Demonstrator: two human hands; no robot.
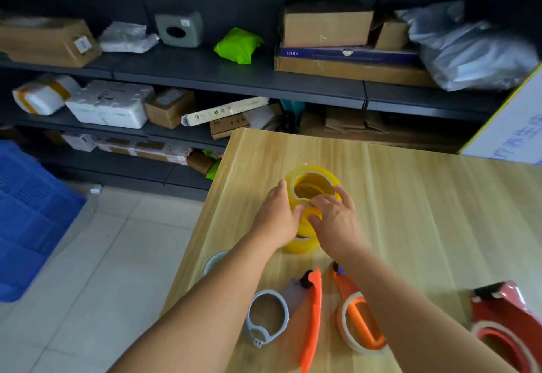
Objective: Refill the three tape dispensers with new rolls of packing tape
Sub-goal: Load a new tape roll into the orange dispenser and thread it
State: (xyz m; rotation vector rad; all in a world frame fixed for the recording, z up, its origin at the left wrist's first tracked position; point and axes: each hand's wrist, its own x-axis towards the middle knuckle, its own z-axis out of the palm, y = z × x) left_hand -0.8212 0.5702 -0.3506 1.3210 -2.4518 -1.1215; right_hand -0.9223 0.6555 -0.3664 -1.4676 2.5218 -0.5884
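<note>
A stack of yellow packing tape rolls [313, 187] lies on the wooden table [425, 211]. My left hand [277, 217] rests against the stack's left side and my right hand [334, 220] lies over its near right side, fingers curled onto the rolls. Nearer me lie an orange dispenser with a grey ring [311, 314], a second orange dispenser [360, 320] with an almost used-up roll, and a red dispenser [501, 322] at the right. A used-up tape core [215, 261] sits at the table's left edge.
Dark shelves [234, 76] full of cardboard boxes and parcels stand behind the table. A blue plastic crate [29, 220] sits on the tiled floor at the left. A white board [516, 126] leans at the far right.
</note>
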